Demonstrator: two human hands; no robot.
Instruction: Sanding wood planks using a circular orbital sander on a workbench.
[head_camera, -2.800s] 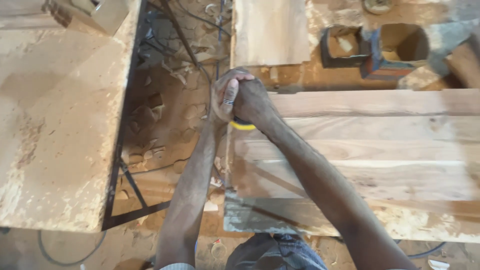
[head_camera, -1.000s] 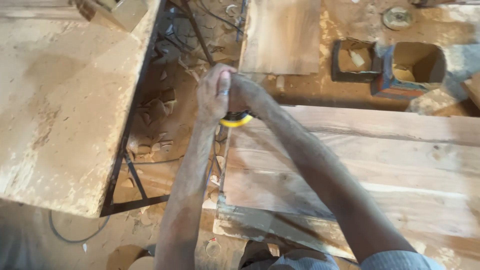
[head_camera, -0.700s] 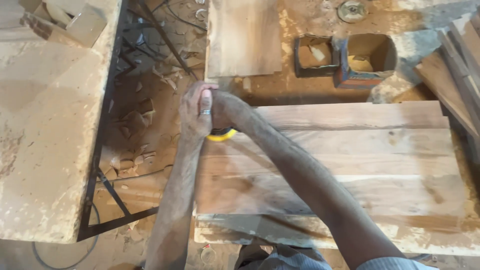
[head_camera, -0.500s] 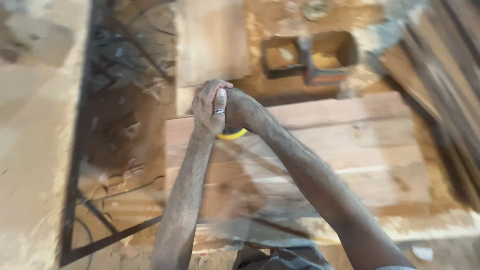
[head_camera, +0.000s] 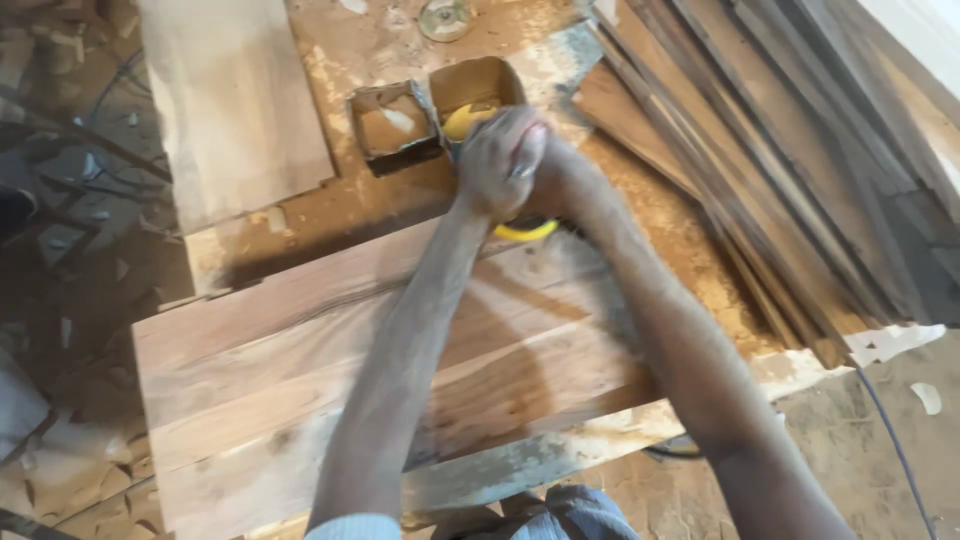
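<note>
Yellow sander (head_camera: 520, 228), likely heavy and buzzing, sits under both hands: left hand (head_camera: 500, 160) and right hand (head_camera: 560, 180) grip its top, upper centre, on wooden panel (head_camera: 300, 380).

Both hands, the left hand (head_camera: 497, 160) clasped over the right hand (head_camera: 548, 185), hide most of a yellow sander (head_camera: 524, 231) near the wooden panel's (head_camera: 300, 370) far edge, while motion blur smears the stacked boards (head_camera: 760, 150), cut off at the top edge.
</note>
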